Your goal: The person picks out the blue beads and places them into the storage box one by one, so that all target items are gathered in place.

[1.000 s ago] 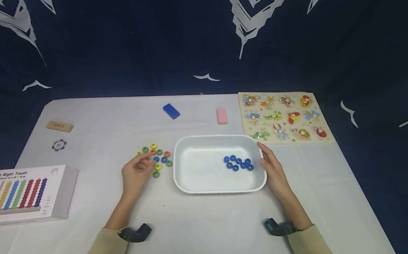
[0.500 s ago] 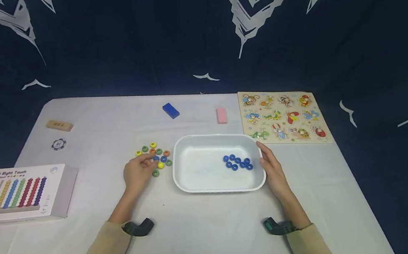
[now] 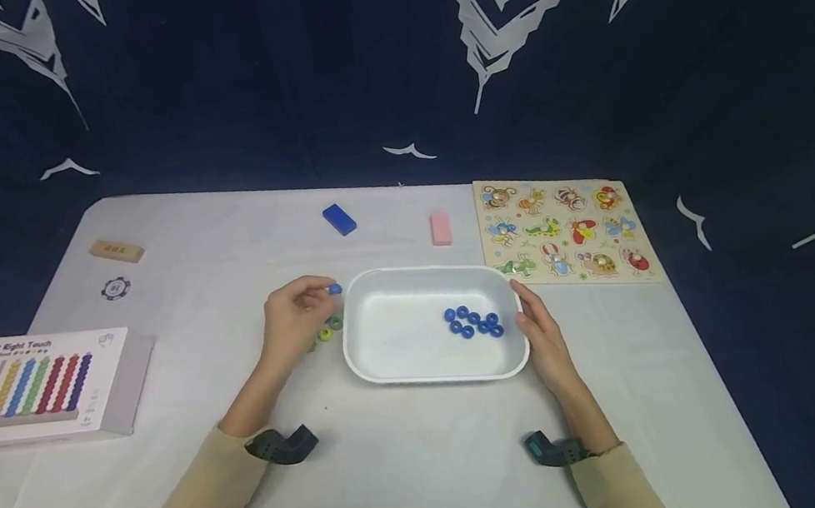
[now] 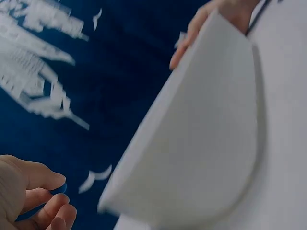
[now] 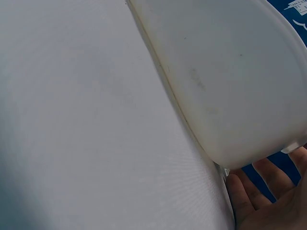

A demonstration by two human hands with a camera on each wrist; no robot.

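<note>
A small blue bead (image 3: 335, 289) is pinched between the thumb and fingertips of my left hand (image 3: 296, 321). In the head view that hand hovers just left of the white tray (image 3: 406, 376), over a loose group of beads that it partly hides. Green beads (image 3: 336, 323) and a yellow bead (image 3: 324, 334) show beside it. Several blue beads (image 3: 474, 318) lie inside the tray, toward its right end. My right hand (image 3: 550, 347) holds the tray's right rim, fingers against the outer wall. In the left wrist view, the bead (image 4: 59, 189) shows between the fingertips.
A printed box (image 3: 38, 388) stands at the left. Behind it lie a round chip (image 3: 115, 289) and a wooden block (image 3: 116, 251). Blue (image 3: 339, 220) and pink (image 3: 441, 229) blocks lie beyond the tray. An insect puzzle board (image 3: 563, 228) sits at the back right.
My left hand has picked a blue bead from the group and lifted it rightward to near the tray's left rim. The right hand and tray stay in place.
</note>
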